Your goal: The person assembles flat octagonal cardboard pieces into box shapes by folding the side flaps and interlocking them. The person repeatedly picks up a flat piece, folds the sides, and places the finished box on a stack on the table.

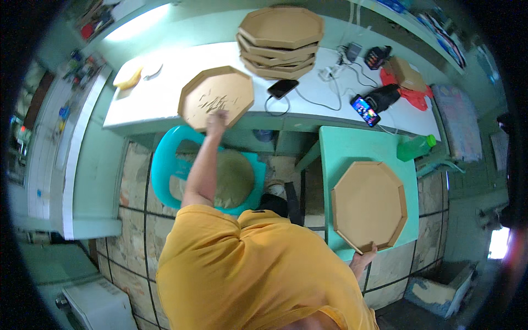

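Note:
My left hand (218,120) reaches over the near rim of an octagonal cardboard tray (236,88) on the white table. Its fingers are drawn together beside a scatter of small thin slivers (215,102) in that tray; what they hold, if anything, is too small to make out. Down on the right, my right hand (364,258) grips the near edge of a second octagonal cardboard tray (369,206), thumb over the rim. That tray lies on a green table, and nothing shows inside it.
Several more cardboard trays (281,27) are stacked at the back of the white table (148,104). Phones (282,88), cables and a small cardboard box (406,74) lie to their right. A green bottle (416,148) lies on the green table (341,144). A turquoise chair (168,154) holds a cushion (234,179).

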A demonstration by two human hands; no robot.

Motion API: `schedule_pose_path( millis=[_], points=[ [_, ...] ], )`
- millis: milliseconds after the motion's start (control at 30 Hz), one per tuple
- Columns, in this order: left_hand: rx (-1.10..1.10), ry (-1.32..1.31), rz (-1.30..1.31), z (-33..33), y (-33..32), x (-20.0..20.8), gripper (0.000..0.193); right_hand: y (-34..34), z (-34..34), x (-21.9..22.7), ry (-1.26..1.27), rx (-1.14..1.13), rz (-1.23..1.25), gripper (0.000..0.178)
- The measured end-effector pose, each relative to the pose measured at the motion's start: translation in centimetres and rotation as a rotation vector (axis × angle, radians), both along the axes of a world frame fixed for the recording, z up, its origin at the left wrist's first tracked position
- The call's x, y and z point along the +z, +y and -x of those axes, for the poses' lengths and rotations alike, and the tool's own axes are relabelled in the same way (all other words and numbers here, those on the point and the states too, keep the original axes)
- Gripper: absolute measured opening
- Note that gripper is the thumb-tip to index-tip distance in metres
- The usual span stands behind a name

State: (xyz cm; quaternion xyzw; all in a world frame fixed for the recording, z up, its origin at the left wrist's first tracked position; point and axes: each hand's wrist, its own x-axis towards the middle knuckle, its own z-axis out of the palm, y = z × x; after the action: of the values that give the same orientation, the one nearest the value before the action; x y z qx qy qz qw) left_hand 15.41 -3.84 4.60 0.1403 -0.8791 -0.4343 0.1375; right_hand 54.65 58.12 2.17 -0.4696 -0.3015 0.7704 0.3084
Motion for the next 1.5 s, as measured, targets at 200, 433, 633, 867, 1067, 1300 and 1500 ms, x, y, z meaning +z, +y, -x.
schedule_pose_path(
  millis=[200,433,633,867,1067,1300,1500],
  points=[
    [0.049,0.34,0.468,10.9,2.4,9.5,0.028,-0.2,0.2,-5.0,0.117,0.034,0.077,0.03],
    [-0.291,0.429,0.648,22.9,13.9,17.1,0.042,-1.3,2.7,-6.9,-0.438,-0.125,-0.518,0.049],
    [-0.482,0.219,0.794,28.2,18.1,18.7,0.035,-2.1,2.9,-4.9,-0.852,-0.267,-0.689,0.058],
    [-0.386,0.498,0.612,28.0,17.8,17.9,0.022,-4.9,1.1,-4.4,-0.604,-0.326,-0.552,0.053],
    [-0.537,0.843,0.479,17.2,19.3,19.8,0.015,-3.6,-1.7,-2.0,-0.582,-0.293,-0.606,0.045],
    [-1.121,0.905,0.282,-1.8,27.7,17.7,0.016,-4.6,-1.2,5.0,-0.292,-0.015,-0.446,0.037],
    [-1.785,0.751,0.186,-12.3,36.1,12.2,0.035,-4.8,0.4,9.6,0.47,0.023,-0.173,0.077]
  ],
)
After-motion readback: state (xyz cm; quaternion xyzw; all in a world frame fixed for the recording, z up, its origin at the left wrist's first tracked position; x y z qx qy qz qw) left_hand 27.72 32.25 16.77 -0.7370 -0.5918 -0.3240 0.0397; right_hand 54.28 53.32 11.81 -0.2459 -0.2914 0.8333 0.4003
